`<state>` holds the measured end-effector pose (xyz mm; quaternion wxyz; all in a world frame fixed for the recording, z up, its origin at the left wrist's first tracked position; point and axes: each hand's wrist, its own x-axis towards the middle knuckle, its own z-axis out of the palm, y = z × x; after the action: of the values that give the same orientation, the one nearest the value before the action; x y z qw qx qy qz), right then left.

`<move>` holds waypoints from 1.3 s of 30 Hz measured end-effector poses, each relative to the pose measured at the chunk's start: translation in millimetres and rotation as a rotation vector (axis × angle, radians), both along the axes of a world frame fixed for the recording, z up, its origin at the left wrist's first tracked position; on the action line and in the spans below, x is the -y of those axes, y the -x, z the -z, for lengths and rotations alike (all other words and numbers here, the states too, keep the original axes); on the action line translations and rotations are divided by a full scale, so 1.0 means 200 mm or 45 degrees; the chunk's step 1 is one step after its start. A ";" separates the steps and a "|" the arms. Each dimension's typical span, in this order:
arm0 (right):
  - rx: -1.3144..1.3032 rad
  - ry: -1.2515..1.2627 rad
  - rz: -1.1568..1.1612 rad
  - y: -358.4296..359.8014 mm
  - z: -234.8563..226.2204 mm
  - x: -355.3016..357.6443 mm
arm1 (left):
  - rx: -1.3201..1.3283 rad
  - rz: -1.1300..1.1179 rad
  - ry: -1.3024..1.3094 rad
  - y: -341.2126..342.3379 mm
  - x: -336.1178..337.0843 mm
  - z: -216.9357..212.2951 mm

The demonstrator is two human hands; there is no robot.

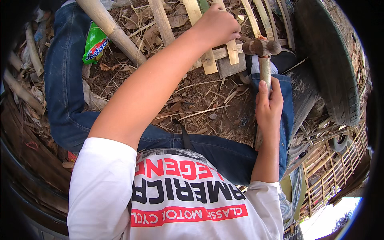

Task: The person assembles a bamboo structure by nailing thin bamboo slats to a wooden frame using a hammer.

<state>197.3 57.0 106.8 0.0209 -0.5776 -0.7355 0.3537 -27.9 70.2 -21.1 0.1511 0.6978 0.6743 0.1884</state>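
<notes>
My right hand (269, 103) is wrapped round the wooden handle of a hammer (265, 66), held upright with its rusty metal head at the top. My left hand (219, 26) reaches across to the far side, its fingers closed on a pale bamboo slat (233, 54). Whether a small piece is also pinched there, I cannot tell. The slat lies over a crosspiece (221, 53), beside a wider bamboo slat (209, 62). Beneath the crosspiece sits a grey block (232, 69). The hammer head is just right of the held slat, apart from it.
A thick bamboo pole (116, 34) lies at the upper left, next to a green packet (95, 43). A black tyre (330, 60) stands at the right. Woven bamboo lattice (334, 172) is at the lower right. Dry leaves and straw cover the soil (208, 104) between my legs.
</notes>
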 end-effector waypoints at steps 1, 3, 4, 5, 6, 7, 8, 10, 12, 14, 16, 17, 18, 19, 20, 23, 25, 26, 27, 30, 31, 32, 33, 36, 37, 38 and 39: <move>0.005 0.011 -0.004 0.00 0.00 -0.01 | -0.025 0.018 -0.095 0.00 -0.03 0.02; -0.018 -0.003 -0.012 0.01 0.00 -0.01 | 0.084 0.055 -0.135 -0.02 -0.05 0.08; 0.000 0.038 0.007 0.01 0.00 -0.02 | 0.004 0.062 -0.278 -0.04 -0.06 0.14; 0.020 0.079 0.029 0.01 0.00 -0.02 | -0.073 0.072 -0.422 -0.05 -0.05 0.18; 0.003 0.071 0.005 0.02 0.01 -0.02 | -0.102 0.036 -0.528 -0.05 -0.05 0.22; 0.015 0.077 0.019 0.00 0.03 -0.02 | -0.086 0.047 -0.522 -0.05 -0.04 0.19; 0.013 0.062 0.010 -0.02 0.04 -0.03 | -0.122 0.097 -0.377 -0.04 -0.04 0.10; 0.010 0.050 -0.006 -0.01 0.05 -0.02 | -0.117 0.118 -0.290 -0.02 -0.04 0.07; 0.025 0.022 0.003 0.01 0.03 -0.02 | -0.131 0.119 -0.274 -0.03 -0.03 0.10; 0.032 0.016 0.005 0.00 0.02 -0.04 | -0.144 0.122 -0.256 -0.03 -0.03 0.09; 0.023 -0.026 -0.024 0.00 0.02 -0.05 | -0.185 0.147 -0.210 -0.03 -0.04 0.09; 0.027 -0.029 -0.025 -0.01 0.02 -0.05 | -0.182 0.145 -0.213 -0.04 -0.04 0.09; 0.023 -0.007 -0.015 -0.01 0.03 -0.04 | -0.170 0.135 -0.221 -0.04 -0.04 0.09; 0.012 0.005 -0.013 0.00 0.03 -0.05 | -0.168 0.119 -0.238 -0.03 -0.05 0.09; 0.024 0.022 -0.019 0.01 0.02 -0.05 | -0.174 0.108 -0.251 -0.03 -0.05 0.10; 0.044 0.051 -0.050 0.01 0.02 -0.03 | -0.258 -0.012 -0.250 -0.06 -0.04 0.14; 0.061 0.086 -0.045 0.01 0.02 -0.02 | -0.158 0.013 -0.247 -0.06 -0.03 0.15; 0.065 0.101 -0.048 0.01 0.03 -0.02 | -0.145 0.019 -0.257 -0.05 -0.03 0.15; 0.067 0.116 -0.037 0.02 0.02 -0.03 | -0.155 0.010 -0.271 -0.05 -0.03 0.15; 0.042 0.110 -0.043 0.04 0.01 -0.04 | -0.132 0.044 -0.177 -0.05 -0.04 0.13; 0.042 0.085 -0.101 0.05 -0.01 -0.05 | -0.134 0.043 -0.181 -0.04 -0.04 0.13; 0.042 0.061 -0.159 0.05 -0.02 -0.05 | -0.137 0.043 -0.197 -0.04 -0.03 0.12; 0.041 0.058 -0.158 0.05 -0.02 -0.06 | -0.140 0.044 -0.212 -0.04 -0.03 0.12; 0.005 0.072 -0.181 0.06 -0.03 -0.08 | -0.133 0.046 -0.211 -0.05 -0.05 0.11; 0.006 0.070 -0.178 0.05 -0.03 -0.07 | -0.141 0.051 -0.195 -0.05 -0.05 0.12; -0.013 0.070 -0.151 0.05 -0.02 -0.07 | -0.139 0.054 -0.198 -0.05 -0.05 0.12; -0.031 0.069 -0.123 0.04 -0.01 -0.07 | -0.135 0.044 -0.225 -0.05 -0.05 0.13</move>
<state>188.6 70.3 109.6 -0.0029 -0.5374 -0.7523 0.3811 -18.3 79.3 -46.7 0.0564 0.7288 0.6501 0.2074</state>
